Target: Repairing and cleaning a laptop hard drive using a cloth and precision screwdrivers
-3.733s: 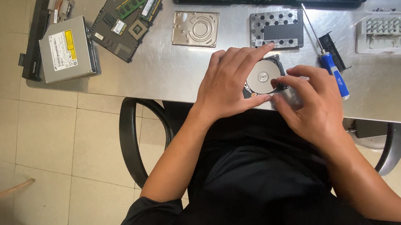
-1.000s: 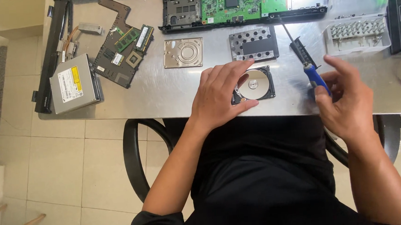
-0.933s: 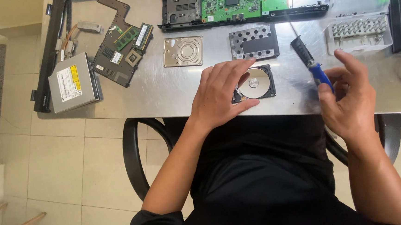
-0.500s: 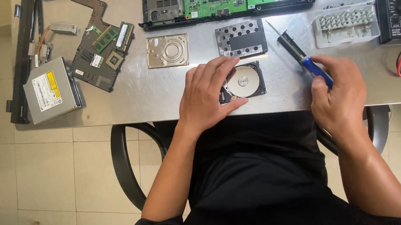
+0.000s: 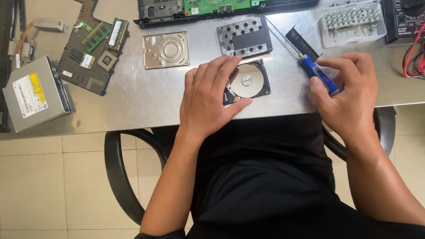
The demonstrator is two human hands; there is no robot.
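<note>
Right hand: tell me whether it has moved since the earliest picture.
Yes. The right hand left the open hard drive and went rightward to the blue-handled screwdriver, which it now holds.

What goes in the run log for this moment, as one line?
left hand: pressing on open hard drive | right hand: holding blue-handled screwdriver | surface: metal table | screwdriver tip: off the drive

I see optical drive (image 5: 35,94) far left | circuit board (image 5: 93,50) beside it | metal cover (image 5: 165,50) | perforated plate (image 5: 244,37) | screw tray (image 5: 352,24) | multimeter (image 5: 408,5) far right
</note>
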